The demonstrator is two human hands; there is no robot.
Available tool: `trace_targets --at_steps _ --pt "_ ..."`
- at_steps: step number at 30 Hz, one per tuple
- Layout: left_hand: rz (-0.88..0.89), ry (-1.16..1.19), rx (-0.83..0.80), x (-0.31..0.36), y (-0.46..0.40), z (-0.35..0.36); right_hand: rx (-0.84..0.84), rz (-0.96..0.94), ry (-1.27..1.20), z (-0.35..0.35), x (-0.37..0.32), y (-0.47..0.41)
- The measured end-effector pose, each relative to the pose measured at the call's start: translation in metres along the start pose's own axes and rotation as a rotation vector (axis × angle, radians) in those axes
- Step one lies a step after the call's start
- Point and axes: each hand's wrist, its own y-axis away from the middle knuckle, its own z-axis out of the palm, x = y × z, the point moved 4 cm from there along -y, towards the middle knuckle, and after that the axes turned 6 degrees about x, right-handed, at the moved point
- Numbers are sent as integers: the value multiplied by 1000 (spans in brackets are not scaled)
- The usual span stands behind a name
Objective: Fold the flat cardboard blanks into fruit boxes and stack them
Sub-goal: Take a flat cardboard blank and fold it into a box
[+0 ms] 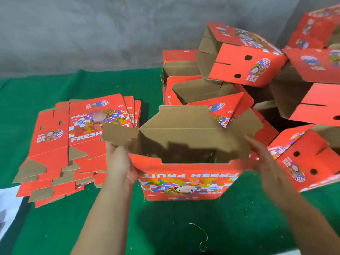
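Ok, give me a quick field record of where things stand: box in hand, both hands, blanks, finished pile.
box in hand: opened box, upright on the green table, flaps open, print upside down
left hand: left hand grips the box's left wall
right hand: right hand holds the right side, grip blurred
blanks: flat stack to the left
finished pile: folded boxes heaped loosely behind and to the right

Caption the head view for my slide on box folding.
Both hands, left and right, hold an open box between flat blanks and finished boxes.
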Motion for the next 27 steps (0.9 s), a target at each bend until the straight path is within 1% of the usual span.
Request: trace_targets --at_steps 1,3,5,7,8,9,12,13,14,15,17,19,20,22,24,25,26,27 --pt "-12 -24 -19 -1 1 1 33 48 -91 3 2 1" --pt "-10 -41 -57 -1 2 0 94 43 -15 11 -2 4" --pt "76 -23 -72 -3 1 1 172 11 56 20 -3 7" --pt "255 -47 -131 -2 4 2 234 57 20 29 -3 4" --pt "375 -101 -173 -1 6 1 245 75 18 35 -3 3" --pt "510 -199 -207 -1 7 0 253 92 20 40 -3 0" --pt "952 -681 -363 -3 14 2 279 115 34 49 -5 -6" --pt "1052 -784 -420 -7 15 3 272 90 49 49 -7 -8" --pt "1095 -830 -456 -9 16 3 255 64 99 47 -10 -9" --pt "1088 -839 -460 -11 18 2 246 11 170 45 -13 -11" --pt "1011 -826 -422 -10 20 2 229 -189 336 45 -21 -14" --pt "1035 -929 -395 -6 23 3 155 -348 461 52 -28 -15" --pt "1051 -1021 -400 -6 23 5 102 -355 471 57 -29 -14" --pt "1016 -1269 -441 -7 21 10 48 -318 443 64 -27 -12" --pt "988 -1599 -493 -13 18 15 61 -321 431 64 -27 -11" --pt "985 -1716 -515 -15 16 18 63 -326 429 63 -26 -12" --pt "944 -1752 -535 -15 13 22 54 -330 432 62 -25 -12" --pt "888 -1718 -544 -14 9 27 30 -339 434 62 -25 -12"
